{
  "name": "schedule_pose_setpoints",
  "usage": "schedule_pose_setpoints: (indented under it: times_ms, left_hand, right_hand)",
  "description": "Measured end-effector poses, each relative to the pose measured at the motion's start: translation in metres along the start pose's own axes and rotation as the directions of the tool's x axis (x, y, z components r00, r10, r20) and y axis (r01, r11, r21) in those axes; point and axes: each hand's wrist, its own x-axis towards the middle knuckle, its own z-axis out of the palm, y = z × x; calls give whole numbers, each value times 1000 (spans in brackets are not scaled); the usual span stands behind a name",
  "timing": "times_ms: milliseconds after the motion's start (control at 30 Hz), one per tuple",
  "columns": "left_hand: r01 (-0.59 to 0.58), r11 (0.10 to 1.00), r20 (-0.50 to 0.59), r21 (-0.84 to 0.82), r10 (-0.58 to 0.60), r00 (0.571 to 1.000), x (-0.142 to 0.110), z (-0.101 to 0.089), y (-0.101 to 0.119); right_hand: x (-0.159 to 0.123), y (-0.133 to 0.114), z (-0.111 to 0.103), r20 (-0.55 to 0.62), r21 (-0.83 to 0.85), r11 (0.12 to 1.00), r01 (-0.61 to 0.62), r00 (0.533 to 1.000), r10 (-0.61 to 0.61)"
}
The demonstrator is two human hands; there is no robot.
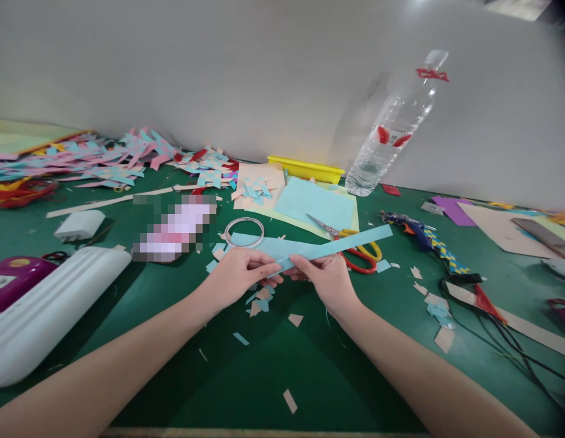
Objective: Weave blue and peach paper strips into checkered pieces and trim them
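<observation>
Between my two hands is a light blue paper strip (pixel 355 241), its long free end pointing up to the right. My left hand (pixel 239 274) pinches the strip's left end between thumb and fingers. Close beside it, my right hand (pixel 326 277) grips the same strip with the thumb on top. Just behind lies a wider light blue sheet (pixel 282 248), with a roll of clear tape (pixel 244 233) near its left end. Scissors with red and yellow handles (pixel 355 250) lie beyond my right hand. Small paper scraps (pixel 263 298) are scattered under my hands.
A clear plastic bottle (pixel 392 134) leans against the grey wall. Blue and pink folded strips (pixel 127 152) are heaped at the back left. A blurred-out phone (pixel 175 231), a white charger (pixel 79 225) and a long white device (pixel 54 310) stand left. Cables (pixel 506 334) run along the right.
</observation>
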Motion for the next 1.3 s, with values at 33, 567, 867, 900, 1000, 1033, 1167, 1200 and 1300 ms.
schedule_pose_setpoints:
  times_ms: [33, 567, 867, 900, 1000, 1033, 1167, 1200, 1300]
  left_hand:
    - [1, 1000, -1, -5, -1, 1000, 0, 0, 0]
    - [-11, 999, 64, -41, 14, 998, 0, -1, 3]
    - [-37, 999, 120, 31, 33, 992, -2, 1, 0]
    - [-44, 998, 126, 49, 37, 991, -2, 1, 1]
    - [-43, 994, 118, 99, 32, 993, -2, 0, 3]
    - [-41, 994, 110, 105, 29, 993, -1, 0, 3]
    - [-19, 996, 97, 85, 10, 995, -1, -1, 4]
    - [-15, 997, 98, 78, 7, 995, 0, -1, 4]
    - [-6, 998, 118, 64, -2, 993, -1, -1, 5]
  right_hand:
    - [0, 0, 0, -13, 6, 1000, -6, 1000, 6]
    - [-2, -8, 3, -56, 16, 1000, 6, 998, -5]
    - [-5, -3, 2, 133, -27, 997, 77, 988, -73]
    - [-5, -2, 3, 149, -33, 997, 73, 987, -67]
    - [-4, -1, 2, 134, -112, 991, 69, 989, -54]
    - [-3, -1, 1, 122, -138, 988, 71, 991, -55]
    - [2, -1, -3, 47, -146, 987, 64, 997, -58]
    - [2, -1, -3, 33, -139, 988, 62, 998, -58]
    - [2, -2, -3, 15, -130, 988, 78, 997, -77]
